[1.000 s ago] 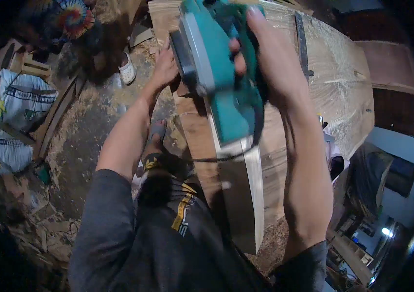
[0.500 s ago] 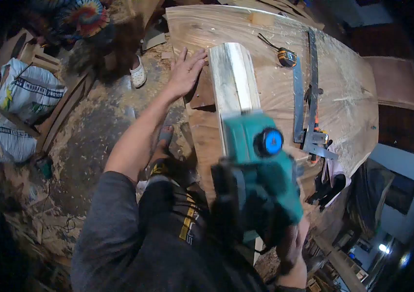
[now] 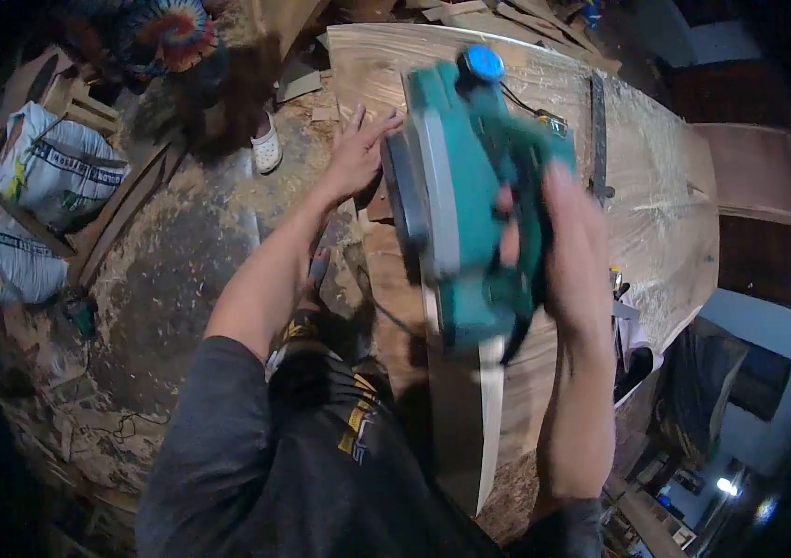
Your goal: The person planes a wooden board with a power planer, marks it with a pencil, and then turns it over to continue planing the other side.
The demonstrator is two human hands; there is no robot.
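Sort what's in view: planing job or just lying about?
In the job:
- green power planer, in right hand
- pale timber under it
- wide wooden slab, apparently the work surface

Lying about, apparently:
- tape measure
- dark bar on the slab
- white sacks
- wooden crate

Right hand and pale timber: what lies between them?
The green power tool lies between the right hand and the pale timber, as the head view shows.
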